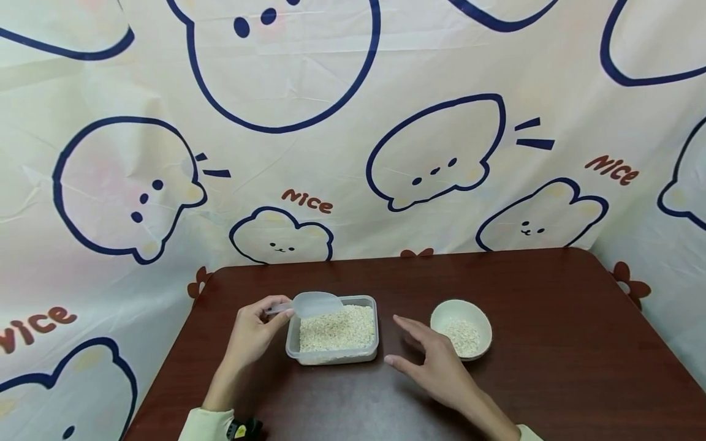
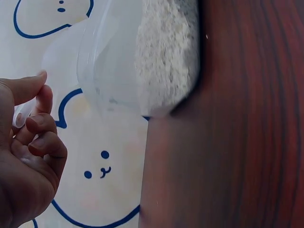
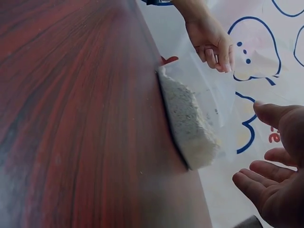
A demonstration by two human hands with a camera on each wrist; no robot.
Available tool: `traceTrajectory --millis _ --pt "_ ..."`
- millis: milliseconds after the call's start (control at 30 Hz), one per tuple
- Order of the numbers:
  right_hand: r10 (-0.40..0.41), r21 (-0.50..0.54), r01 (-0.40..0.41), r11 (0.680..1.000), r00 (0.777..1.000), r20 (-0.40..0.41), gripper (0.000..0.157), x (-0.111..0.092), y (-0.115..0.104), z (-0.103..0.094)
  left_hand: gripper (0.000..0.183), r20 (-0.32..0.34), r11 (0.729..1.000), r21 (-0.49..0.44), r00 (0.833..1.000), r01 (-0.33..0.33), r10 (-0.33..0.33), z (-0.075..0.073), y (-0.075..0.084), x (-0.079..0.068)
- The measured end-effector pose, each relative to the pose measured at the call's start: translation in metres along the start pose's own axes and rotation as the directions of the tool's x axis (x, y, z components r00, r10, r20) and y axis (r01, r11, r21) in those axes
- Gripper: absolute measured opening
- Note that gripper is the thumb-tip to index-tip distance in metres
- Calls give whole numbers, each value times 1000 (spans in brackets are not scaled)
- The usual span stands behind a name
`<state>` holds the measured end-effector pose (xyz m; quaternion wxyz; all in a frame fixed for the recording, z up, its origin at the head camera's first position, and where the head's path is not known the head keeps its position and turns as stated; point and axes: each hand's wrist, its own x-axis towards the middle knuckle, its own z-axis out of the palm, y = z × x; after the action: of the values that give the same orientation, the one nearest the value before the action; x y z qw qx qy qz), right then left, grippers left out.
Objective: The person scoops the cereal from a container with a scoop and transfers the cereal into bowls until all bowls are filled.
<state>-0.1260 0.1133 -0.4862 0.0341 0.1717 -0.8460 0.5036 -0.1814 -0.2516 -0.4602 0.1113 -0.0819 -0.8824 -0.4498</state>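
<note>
My left hand (image 1: 256,331) pinches the handle of a translucent plastic scoop (image 1: 317,304) between thumb and forefinger. The scoop's bowl overlaps the back left of a clear rectangular container (image 1: 332,356) in the head view. Pale grains (image 1: 344,331) fill much of that container, and its clear walls rise above them in the left wrist view. Between the container and a small white bowl (image 1: 482,315) is my right hand (image 1: 438,364), thumb and fingers spread, holding nothing. More pale grains (image 1: 462,337) lie inside the bowl; my right hand hides part of its lower left side.
Everything stands on a dark brown wooden table (image 1: 551,343). A pale cloth (image 1: 342,233) with blue cartoon outlines hangs behind the table's back edge and along its sides. A dark band (image 1: 245,428) circles the left wrist.
</note>
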Motion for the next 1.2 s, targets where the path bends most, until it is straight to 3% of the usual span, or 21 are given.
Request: traceTrajectory --millis 367,700,867,1200 --pt "78 66 -84 994 993 90 76 13 10 21 13 31 999 49 999 23 -24 -17 -7 -8" --pt "100 78 -108 991 990 96 79 18 15 33 12 53 996 86 998 -21 17 -23 -10 -9" --pt "76 102 -84 991 994 81 80 20 16 36 11 72 994 98 997 -47 40 -22 -7 -5" --pt "96 147 -110 983 990 100 82 23 18 41 14 140 987 127 987 -95 77 -7 -6 6"
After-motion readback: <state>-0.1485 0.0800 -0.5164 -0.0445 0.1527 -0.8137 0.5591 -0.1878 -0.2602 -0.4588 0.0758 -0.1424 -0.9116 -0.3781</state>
